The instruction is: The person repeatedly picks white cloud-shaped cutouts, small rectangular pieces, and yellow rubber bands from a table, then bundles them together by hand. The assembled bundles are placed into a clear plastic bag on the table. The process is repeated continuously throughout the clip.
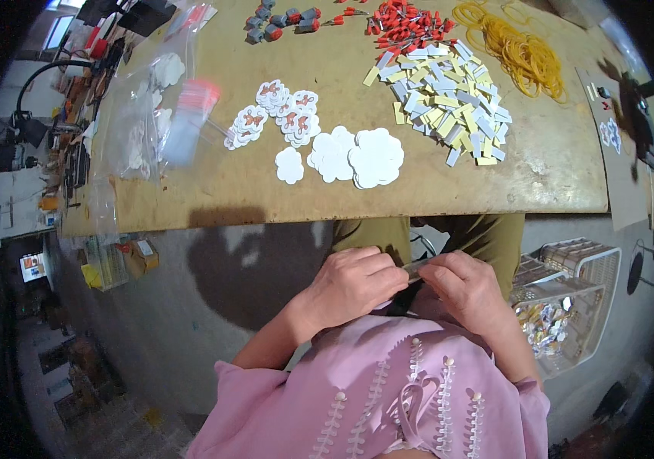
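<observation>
"What are you seeing closest to you?"

"From my remote seat, I'm looking down past a pink shirt [411, 382] at two bare hands. The left hand [361, 279] is curling its fingers closed on one end of a thin strip [414, 270]; the right hand [460, 283] is pinching the other end."

"Where is that strip sitting?"

"It's hanging just above the lap, short of the table [464, 191]. I'm guessing both ends are being gripped so it's staying steady. The fingers are hiding most of it, so I'm not telling what it is."

"And beyond?"

"A basket [610, 306] is standing low on the right, off the table. On the table, white cutouts [376, 157] are lying nearest the edge, probably for easy reach. Printed cutouts [301, 122] are overlapping behind them, and clear bags [189, 126] are lying to the left."

"What about the far side?"

"Yellow and grey tabs [445, 99] are forming a loose heap. Red-tipped pieces [407, 27] are lying against its far side, rubber bands [525, 57] are bunching to the right, and grey-and-red pieces [273, 32] are sitting left. I'm reading the separate piles as sorting by kind."
</observation>
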### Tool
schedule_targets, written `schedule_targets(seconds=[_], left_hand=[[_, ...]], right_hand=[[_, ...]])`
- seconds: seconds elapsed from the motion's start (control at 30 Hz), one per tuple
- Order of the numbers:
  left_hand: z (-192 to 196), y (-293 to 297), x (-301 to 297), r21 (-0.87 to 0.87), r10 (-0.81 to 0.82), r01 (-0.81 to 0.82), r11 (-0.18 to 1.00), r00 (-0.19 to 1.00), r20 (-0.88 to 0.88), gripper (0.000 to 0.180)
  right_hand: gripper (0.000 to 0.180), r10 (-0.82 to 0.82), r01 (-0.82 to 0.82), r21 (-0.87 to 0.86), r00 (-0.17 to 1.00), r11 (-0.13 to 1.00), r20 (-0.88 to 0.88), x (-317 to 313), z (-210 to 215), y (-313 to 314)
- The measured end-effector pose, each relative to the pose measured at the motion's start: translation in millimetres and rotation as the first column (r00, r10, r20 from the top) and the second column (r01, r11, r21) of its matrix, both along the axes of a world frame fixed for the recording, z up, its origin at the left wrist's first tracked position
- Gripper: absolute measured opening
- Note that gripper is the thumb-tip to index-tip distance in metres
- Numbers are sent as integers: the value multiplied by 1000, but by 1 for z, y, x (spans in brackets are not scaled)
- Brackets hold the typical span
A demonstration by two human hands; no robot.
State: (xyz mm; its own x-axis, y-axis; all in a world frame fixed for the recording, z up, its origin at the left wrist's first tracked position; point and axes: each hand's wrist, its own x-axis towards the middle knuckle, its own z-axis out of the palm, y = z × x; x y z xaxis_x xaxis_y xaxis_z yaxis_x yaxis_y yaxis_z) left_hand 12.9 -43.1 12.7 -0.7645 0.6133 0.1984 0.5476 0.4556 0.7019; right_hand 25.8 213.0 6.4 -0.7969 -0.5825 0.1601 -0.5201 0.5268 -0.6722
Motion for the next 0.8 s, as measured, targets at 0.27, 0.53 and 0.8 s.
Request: schedule_targets(seconds=[0.27, 0.53, 0.8], left_hand=[[31, -14, -67, -117, 259, -322, 940, 892, -370, 41], [28, -32, -100, -37, 240, -248, 968, 960, -146, 33], [40, -32, -110, -96, 175, -180, 979, 983, -59, 30]], right_hand=[[29, 62, -57, -48, 991, 997, 117, 0, -9, -1], [26, -56, 66, -58, 985, 996, 163, 8, -14, 6], [22, -41, 51, -92, 993, 994, 111, 7, -22, 2]])
